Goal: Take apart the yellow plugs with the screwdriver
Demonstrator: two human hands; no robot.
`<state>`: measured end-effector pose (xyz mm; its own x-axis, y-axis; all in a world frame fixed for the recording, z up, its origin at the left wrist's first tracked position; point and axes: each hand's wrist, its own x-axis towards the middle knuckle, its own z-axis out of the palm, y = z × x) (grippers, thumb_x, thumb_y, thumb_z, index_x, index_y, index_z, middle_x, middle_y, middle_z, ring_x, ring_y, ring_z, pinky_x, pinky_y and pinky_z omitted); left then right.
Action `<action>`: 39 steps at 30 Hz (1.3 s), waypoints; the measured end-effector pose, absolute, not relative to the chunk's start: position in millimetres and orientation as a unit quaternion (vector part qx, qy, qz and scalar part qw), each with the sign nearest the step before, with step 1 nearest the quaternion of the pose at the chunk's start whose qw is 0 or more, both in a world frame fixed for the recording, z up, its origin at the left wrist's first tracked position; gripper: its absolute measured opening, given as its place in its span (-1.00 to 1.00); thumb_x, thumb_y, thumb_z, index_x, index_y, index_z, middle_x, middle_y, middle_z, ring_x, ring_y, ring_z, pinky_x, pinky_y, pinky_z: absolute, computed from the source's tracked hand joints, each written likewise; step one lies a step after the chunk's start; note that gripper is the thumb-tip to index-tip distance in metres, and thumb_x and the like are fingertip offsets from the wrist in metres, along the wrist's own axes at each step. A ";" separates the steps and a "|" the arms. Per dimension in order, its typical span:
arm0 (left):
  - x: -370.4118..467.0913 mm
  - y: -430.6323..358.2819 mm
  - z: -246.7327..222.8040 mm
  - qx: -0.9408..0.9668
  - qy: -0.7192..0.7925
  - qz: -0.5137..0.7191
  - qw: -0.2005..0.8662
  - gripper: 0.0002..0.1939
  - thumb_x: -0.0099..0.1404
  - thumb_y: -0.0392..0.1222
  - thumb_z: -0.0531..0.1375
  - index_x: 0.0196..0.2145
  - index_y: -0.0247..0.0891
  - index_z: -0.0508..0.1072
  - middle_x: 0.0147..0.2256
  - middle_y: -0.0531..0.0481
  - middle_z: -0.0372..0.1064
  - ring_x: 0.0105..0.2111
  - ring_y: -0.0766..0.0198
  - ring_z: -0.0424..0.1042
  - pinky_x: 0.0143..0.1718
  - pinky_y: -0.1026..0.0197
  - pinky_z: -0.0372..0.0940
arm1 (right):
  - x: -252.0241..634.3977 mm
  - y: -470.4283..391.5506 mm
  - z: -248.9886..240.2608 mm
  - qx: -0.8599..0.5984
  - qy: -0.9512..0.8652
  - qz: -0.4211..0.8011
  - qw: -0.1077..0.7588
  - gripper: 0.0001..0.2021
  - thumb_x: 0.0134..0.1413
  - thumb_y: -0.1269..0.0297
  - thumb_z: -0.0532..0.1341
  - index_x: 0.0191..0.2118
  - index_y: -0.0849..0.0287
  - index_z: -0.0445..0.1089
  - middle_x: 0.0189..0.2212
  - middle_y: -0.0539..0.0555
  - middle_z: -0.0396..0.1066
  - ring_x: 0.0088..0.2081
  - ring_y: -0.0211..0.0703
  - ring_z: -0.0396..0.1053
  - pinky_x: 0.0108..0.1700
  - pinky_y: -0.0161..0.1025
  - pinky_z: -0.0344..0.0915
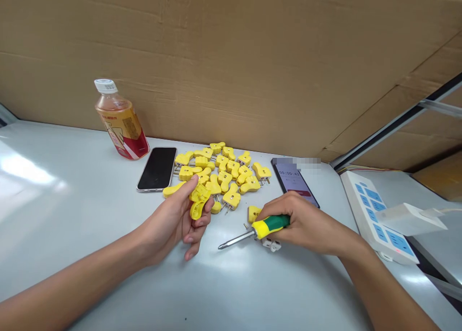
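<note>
Between the thumb and fingers of my left hand [184, 220] is a yellow plug shell [199, 201], its hollow inner side facing up. My right hand [299, 225] holds a screwdriver [265, 226] with a green and yellow handle, its metal tip pointing left over the table. Under and beside the right fingers lie another yellow plug part [254, 213], a small screw [246, 226] and a white plug insert [271, 245]; the fingertips are partly hidden there. Several yellow plugs [231, 197] lie in a pile beyond my hands, some with metal pins showing.
A black-screened phone [158, 169] and a drink bottle [122, 124] stand left of the pile. On the right are a phone showing a timer [294, 179] and a white power strip [377, 215] with an adapter [409, 219]. Cardboard [231, 66] rises behind the table.
</note>
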<state>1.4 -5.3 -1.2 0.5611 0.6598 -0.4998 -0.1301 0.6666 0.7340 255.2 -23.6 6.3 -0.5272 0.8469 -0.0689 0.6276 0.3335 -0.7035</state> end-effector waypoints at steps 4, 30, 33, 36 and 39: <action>2.8 -10.3 -0.6 0.379 0.398 0.249 0.798 -0.38 0.51 0.23 -0.15 -0.46 -0.25 0.38 -0.58 0.13 0.10 -0.71 0.42 0.03 -0.71 0.36 0.18 | 254.2 -23.2 10.3 -0.499 -0.731 0.387 0.258 -0.75 0.04 0.21 0.37 -0.58 0.14 0.48 -0.67 -0.09 0.28 -0.59 -0.31 0.13 -0.53 -0.32 0.07; 0.6 -36.9 -9.8 0.912 0.232 0.199 0.274 -0.85 0.37 -0.31 0.17 -0.40 -0.19 0.35 -0.47 0.09 0.34 -0.46 0.27 0.34 -0.36 0.24 0.26 | 238.9 -19.2 0.8 -0.538 -0.588 0.433 0.421 -0.36 0.04 -0.46 0.21 -0.42 0.15 0.40 -0.72 -0.13 0.15 -0.64 -0.31 0.09 -0.54 -0.29 0.11; -0.3 -38.8 -5.2 0.960 0.143 0.091 0.224 -0.75 0.29 -0.28 0.30 -0.47 -0.19 0.30 -0.48 0.10 0.34 -0.44 0.25 0.31 -0.36 0.21 0.24 | 237.9 -19.8 2.0 -0.538 -0.591 0.431 0.419 -0.36 0.03 -0.46 0.20 -0.42 0.14 0.39 -0.71 -0.14 0.15 -0.64 -0.31 0.07 -0.55 -0.29 0.09; 4.3 -44.4 -6.5 0.973 0.126 0.070 0.181 -0.81 0.31 -0.23 0.33 -0.38 -0.21 0.37 -0.34 0.03 0.43 -0.33 0.18 0.36 -0.26 0.16 0.28 | 237.4 -19.9 1.5 -0.537 -0.592 0.429 0.421 -0.36 0.03 -0.46 0.20 -0.42 0.14 0.37 -0.71 -0.14 0.15 -0.64 -0.31 0.07 -0.56 -0.30 0.09; 7.2 -48.9 -7.2 0.974 0.123 0.083 0.170 -0.88 0.36 -0.17 0.30 -0.21 -0.22 0.45 -0.24 -0.04 0.47 -0.25 0.11 0.39 -0.15 0.11 0.31 | 237.1 -19.4 0.8 -0.538 -0.594 0.425 0.421 -0.36 0.04 -0.46 0.19 -0.42 0.15 0.38 -0.71 -0.14 0.14 -0.64 -0.31 0.07 -0.55 -0.30 0.10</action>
